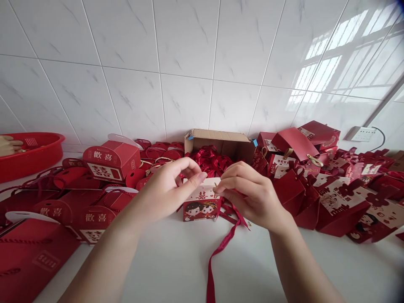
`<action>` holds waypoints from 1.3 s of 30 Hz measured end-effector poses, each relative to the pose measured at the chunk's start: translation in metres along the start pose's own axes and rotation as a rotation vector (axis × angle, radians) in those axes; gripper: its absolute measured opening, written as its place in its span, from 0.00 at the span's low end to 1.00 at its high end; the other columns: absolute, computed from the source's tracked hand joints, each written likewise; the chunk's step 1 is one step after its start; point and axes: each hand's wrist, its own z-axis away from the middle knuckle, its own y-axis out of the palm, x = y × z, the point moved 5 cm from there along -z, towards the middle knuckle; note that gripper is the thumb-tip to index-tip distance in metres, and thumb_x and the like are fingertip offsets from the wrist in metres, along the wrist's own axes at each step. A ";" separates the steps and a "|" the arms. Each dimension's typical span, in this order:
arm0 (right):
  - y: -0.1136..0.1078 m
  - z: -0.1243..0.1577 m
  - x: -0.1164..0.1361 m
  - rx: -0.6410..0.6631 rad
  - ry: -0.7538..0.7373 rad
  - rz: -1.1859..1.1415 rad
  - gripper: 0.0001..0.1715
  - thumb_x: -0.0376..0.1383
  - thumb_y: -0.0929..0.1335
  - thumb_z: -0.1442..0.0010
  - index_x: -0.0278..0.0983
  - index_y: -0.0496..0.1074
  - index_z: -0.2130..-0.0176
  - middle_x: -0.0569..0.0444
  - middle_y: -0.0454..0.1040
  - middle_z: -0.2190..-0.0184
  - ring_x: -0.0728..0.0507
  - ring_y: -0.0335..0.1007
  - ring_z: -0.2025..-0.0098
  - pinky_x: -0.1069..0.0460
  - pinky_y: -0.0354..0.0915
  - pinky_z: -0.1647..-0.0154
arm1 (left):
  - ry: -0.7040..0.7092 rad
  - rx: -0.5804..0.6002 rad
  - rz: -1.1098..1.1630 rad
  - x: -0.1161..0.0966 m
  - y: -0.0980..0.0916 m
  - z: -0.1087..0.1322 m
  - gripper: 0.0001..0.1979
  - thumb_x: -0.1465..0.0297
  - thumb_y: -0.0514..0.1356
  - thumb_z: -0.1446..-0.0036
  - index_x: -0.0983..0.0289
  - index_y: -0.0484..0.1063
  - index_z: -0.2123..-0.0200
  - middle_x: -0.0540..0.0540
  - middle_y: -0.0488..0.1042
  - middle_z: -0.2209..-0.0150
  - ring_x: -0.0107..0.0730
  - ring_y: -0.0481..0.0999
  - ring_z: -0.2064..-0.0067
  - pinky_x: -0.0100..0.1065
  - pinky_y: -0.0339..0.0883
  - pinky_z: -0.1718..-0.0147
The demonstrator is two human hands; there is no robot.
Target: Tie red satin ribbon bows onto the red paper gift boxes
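Bench (170, 265): white, bearing the whole spread.
Peaked boxes (341, 206): crowded on the right, many apparently made up.
Red boxes (110, 162): massed on the left, several standing folded into shape.
Carton (221, 135): open at the back, heaped with dark red ribbons (210, 158).
Left grip (168, 189): fingers curved by the printed box (202, 210); whether they hold its top, one cannot tell.
Right grip (252, 193): thumb and fingers pinching a gold-coloured piece (215, 190).
Printed box: upright between both hands, just below the fingertips; body formed, top seemingly unfinished.
Ribbon strip (217, 252): loose, untied, trailing forward.
Gold-coloured piece: at the printed box's upper right edge.
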 end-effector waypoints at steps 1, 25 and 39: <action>-0.004 0.000 -0.001 -0.002 0.026 -0.023 0.10 0.24 0.64 0.40 0.37 0.72 0.63 0.51 0.73 0.68 0.45 0.69 0.64 0.48 0.69 0.64 | -0.022 -0.042 -0.071 0.010 -0.003 -0.003 0.15 0.54 0.58 0.45 0.59 0.71 0.63 0.53 0.74 0.62 0.34 0.73 0.65 0.30 0.66 0.70; -0.007 0.011 -0.042 -0.320 0.397 -0.297 0.04 0.34 0.75 0.49 0.40 0.76 0.71 0.51 0.61 0.40 0.37 0.52 0.35 0.38 0.52 0.36 | 0.156 -0.249 0.495 0.009 0.012 -0.017 0.35 0.69 0.62 0.45 0.54 0.49 0.37 0.57 0.74 0.52 0.39 0.76 0.52 0.39 0.72 0.53; 0.000 0.008 -0.011 -0.411 0.387 -0.377 0.06 0.32 0.75 0.50 0.42 0.76 0.72 0.52 0.62 0.40 0.34 0.51 0.35 0.40 0.64 0.44 | 0.262 -0.355 0.538 -0.016 0.013 0.004 0.07 0.66 0.61 0.42 0.61 0.68 0.62 0.53 0.73 0.56 0.32 0.73 0.53 0.30 0.68 0.56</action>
